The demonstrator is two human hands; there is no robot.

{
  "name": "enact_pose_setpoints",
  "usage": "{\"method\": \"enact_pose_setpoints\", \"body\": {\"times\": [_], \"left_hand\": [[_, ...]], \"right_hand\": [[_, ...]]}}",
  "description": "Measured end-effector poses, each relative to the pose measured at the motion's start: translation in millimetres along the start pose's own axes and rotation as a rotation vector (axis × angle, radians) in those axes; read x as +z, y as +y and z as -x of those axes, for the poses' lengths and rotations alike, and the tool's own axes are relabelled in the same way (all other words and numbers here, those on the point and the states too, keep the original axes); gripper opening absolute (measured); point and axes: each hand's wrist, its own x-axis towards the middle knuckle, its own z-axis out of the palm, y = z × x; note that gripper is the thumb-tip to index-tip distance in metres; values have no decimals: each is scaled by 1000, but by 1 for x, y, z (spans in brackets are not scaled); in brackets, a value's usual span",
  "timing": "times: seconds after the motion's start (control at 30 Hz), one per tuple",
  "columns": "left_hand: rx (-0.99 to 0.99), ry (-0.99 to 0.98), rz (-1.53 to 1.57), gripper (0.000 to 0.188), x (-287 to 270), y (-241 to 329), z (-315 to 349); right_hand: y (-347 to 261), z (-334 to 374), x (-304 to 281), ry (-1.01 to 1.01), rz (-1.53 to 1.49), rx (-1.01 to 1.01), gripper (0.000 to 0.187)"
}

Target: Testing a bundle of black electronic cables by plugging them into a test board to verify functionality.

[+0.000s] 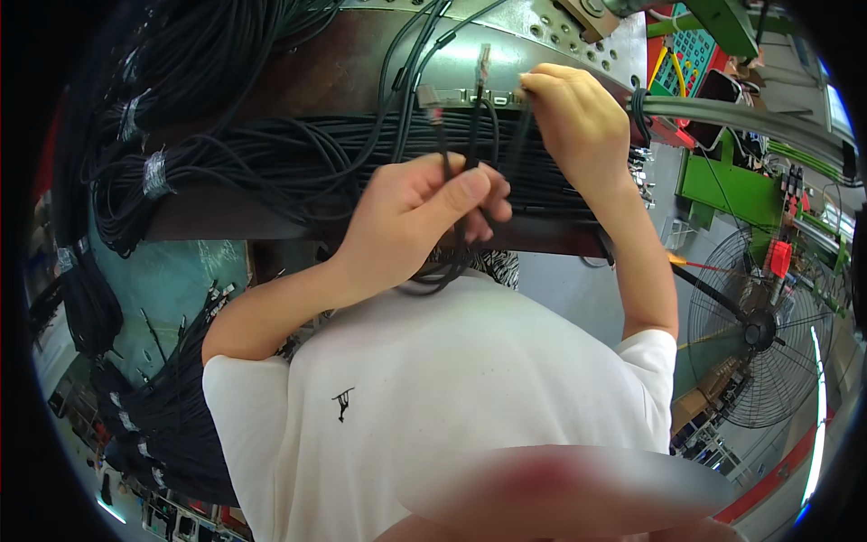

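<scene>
My left hand [406,212] is closed around thin black cables [473,135], whose lower part loops down in front of the white shirt. Two cable ends stick up above its fingers. One carries a clear, narrow connector [485,68]; the other has a pale plug with a red part [436,115], smeared by motion. To the right and higher, my right hand [582,122] pinches with thumb and fingertips. From that pinch a blurred dark strand [518,140] runs downward, seemingly another black cable; its end is hidden by the fingers.
Thick bundles of black cable [271,149] lie along the metal bench [352,54], some bound with clear wrap [156,173]. Further cables hang at the left by a greenish surface [194,262]. A perforated metal plate [560,41] is at the back. At right stands a fan [759,330].
</scene>
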Motion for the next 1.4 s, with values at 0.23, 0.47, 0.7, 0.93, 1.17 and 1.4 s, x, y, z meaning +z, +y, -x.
{"method": "enact_pose_setpoints", "body": {"times": [0.23,0.47,0.7,0.93,1.17,1.4], "left_hand": [[-160,-182,298,38,-5,13,-6],[-305,-196,282,38,0,9,-16],[-419,-304,81,44,17,30,-21],[-504,-249,60,51,21,26,-44],[-556,-268,-37,50,33,40,-58],[-481,-336,-241,36,29,49,-49]], "right_hand": [[-5,14,16,-54,-519,405,17],[-1,8,-5,136,-65,86,30],[18,27,-13,80,-370,302,22],[17,34,-4,-78,-259,280,24],[13,5,-43,-38,25,-179,24],[34,43,-15,-92,-531,453,15]]}}
